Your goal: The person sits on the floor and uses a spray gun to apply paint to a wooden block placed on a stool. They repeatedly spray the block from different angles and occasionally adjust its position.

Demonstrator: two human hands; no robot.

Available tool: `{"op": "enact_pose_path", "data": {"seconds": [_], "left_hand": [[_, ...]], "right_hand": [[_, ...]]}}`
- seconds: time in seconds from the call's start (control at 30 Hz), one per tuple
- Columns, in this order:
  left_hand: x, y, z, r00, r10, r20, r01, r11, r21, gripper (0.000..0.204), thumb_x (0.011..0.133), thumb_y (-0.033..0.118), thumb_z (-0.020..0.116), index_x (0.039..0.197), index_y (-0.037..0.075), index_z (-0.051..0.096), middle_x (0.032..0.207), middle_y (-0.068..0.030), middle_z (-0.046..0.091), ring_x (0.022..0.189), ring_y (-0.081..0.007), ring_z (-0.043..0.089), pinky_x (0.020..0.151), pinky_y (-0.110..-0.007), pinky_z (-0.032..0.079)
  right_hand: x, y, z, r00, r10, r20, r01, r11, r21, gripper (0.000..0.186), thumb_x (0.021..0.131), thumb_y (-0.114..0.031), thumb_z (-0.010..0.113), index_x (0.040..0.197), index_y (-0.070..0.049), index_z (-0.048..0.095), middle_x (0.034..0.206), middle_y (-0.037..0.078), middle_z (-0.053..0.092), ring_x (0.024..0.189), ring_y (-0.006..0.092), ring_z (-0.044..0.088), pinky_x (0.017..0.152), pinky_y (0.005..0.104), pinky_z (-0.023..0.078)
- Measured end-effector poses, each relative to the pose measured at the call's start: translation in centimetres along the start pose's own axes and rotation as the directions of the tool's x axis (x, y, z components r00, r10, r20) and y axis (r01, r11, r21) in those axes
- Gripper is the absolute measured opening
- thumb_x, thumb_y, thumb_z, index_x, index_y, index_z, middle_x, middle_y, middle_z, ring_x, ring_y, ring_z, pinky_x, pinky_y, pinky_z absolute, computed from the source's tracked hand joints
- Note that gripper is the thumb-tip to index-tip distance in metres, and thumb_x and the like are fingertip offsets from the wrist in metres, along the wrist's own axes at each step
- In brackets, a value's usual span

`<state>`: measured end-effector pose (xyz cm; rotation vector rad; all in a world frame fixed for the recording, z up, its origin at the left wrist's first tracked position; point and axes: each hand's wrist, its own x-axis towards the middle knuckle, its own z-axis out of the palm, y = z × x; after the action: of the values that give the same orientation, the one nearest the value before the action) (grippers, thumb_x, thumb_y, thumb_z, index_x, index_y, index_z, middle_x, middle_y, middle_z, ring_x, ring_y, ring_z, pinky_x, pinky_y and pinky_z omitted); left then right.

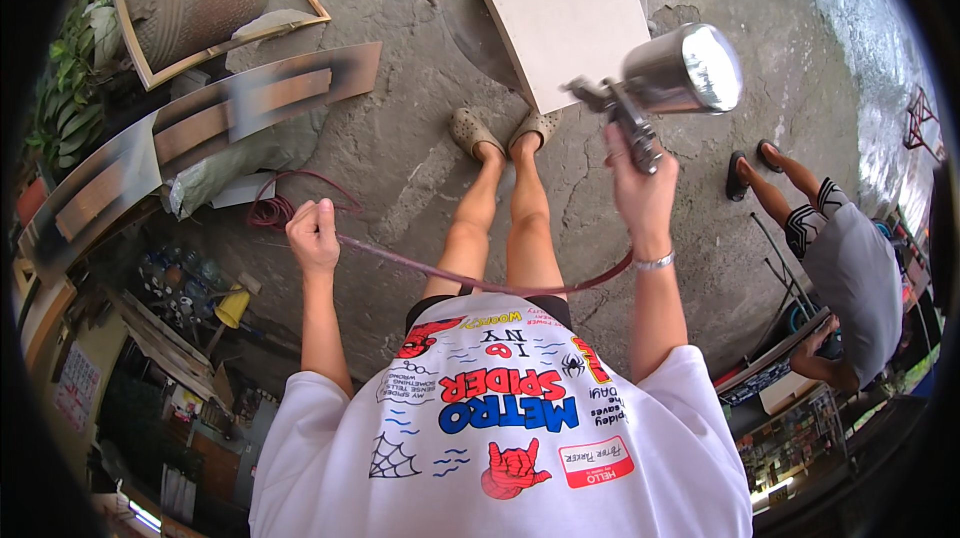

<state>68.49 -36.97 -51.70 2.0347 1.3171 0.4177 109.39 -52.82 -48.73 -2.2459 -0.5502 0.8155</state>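
My right hand [643, 193] is closed round the handle of a spray gun [632, 123] with a shiny metal cup on top. The gun's nozzle points left, above the near right part of a flat off-white panel [565, 13]. That panel lies on a round stand [462, 13] in front of my feet. A reddish air hose [470, 282] sags across my legs from near my right wrist to my left hand [315, 235], whose fingers are wrapped round it. Beyond that hand the hose runs to a loose coil [270, 210] on the floor.
On the left, a long paint-marked board [200, 138] stands near a wooden frame [222, 43] and a large brown jar [200, 0]. A yellow container [232, 308] sits among clutter. At right, another person in a grey shirt [855, 268] stands beside a cluttered bench [775, 363]. The concrete floor [400, 128] is cracked.
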Motion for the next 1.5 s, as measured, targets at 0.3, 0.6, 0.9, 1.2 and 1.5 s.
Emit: {"op": "enact_pose_path", "data": {"seconds": [0.3, 0.6, 0.9, 1.2, 1.5], "left_hand": [[0.4, 2.0, 2.3, 0.998, 0.007, 0.060, -0.006, 1.000, -0.022, 0.042, 0.098, 0.012, 0.065, 0.064, -0.003, 0.046, 0.057, -0.0151, 0.041, 0.051, -0.0292, 0.038, 0.052, -0.042, 0.031], [1.0, 3.2, 3.4, 0.998, 0.009, 0.055, -0.008, 1.000, -0.026, 0.040, 0.098, 0.012, 0.065, 0.066, -0.003, 0.047, 0.058, -0.0145, 0.042, 0.052, -0.0281, 0.039, 0.052, -0.041, 0.031], [1.1, 0.5, 0.8, 0.999, 0.009, -0.051, -0.010, 1.000, -0.016, 0.046, 0.103, 0.013, 0.058, 0.062, -0.003, 0.043, 0.054, -0.0136, 0.038, 0.049, -0.0278, 0.036, 0.051, -0.042, 0.028], [1.0, -1.0, -1.3, 0.997, -0.025, -0.067, 0.024, 1.000, -0.007, 0.048, 0.103, 0.012, 0.053, 0.058, -0.002, 0.045, 0.051, -0.0117, 0.042, 0.047, -0.0276, 0.040, 0.051, -0.041, 0.031], [0.7, -0.9, -0.9, 0.998, -0.030, -0.047, 0.030, 1.000, -0.008, 0.047, 0.103, 0.014, 0.056, 0.060, -0.002, 0.046, 0.053, -0.0127, 0.043, 0.049, -0.0273, 0.041, 0.051, -0.041, 0.031]], "right_hand": [[7.9, 5.2, -5.0, 0.965, 0.033, -0.259, -0.059, 0.994, -0.094, 0.045, 0.098, -0.040, 0.072, 0.084, 0.002, 0.076, 0.060, 0.005, 0.066, 0.057, 0.0113, 0.062, 0.055, 0.0313, 0.046], [11.0, 6.0, -7.0, 0.825, -0.014, -0.565, -0.045, 0.995, -0.091, 0.050, 0.099, -0.041, 0.070, 0.076, 0.003, 0.075, 0.061, 0.008, 0.068, 0.050, 0.0137, 0.061, 0.048, 0.0323, 0.044], [3.8, 2.8, -1.8, 0.994, 0.023, -0.104, -0.020, 0.999, 0.030, 0.035, 0.097, -0.033, 0.074, 0.087, 0.001, 0.076, 0.061, 0.005, 0.066, 0.055, 0.0088, 0.059, 0.051, 0.0277, 0.043], [-0.9, -1.7, 2.2, 0.993, -0.034, 0.117, 0.009, 0.978, 0.208, 0.029, 0.093, -0.023, 0.078, 0.095, 0.006, 0.073, 0.062, 0.008, 0.062, 0.058, 0.0082, 0.049, 0.054, 0.0302, 0.043], [3.1, -1.6, 1.2, 0.998, 0.044, 0.032, -0.045, 0.999, 0.022, 0.036, 0.095, -0.031, 0.076, 0.085, 0.003, 0.073, 0.061, 0.007, 0.065, 0.056, 0.0102, 0.056, 0.054, 0.0309, 0.046]]}}
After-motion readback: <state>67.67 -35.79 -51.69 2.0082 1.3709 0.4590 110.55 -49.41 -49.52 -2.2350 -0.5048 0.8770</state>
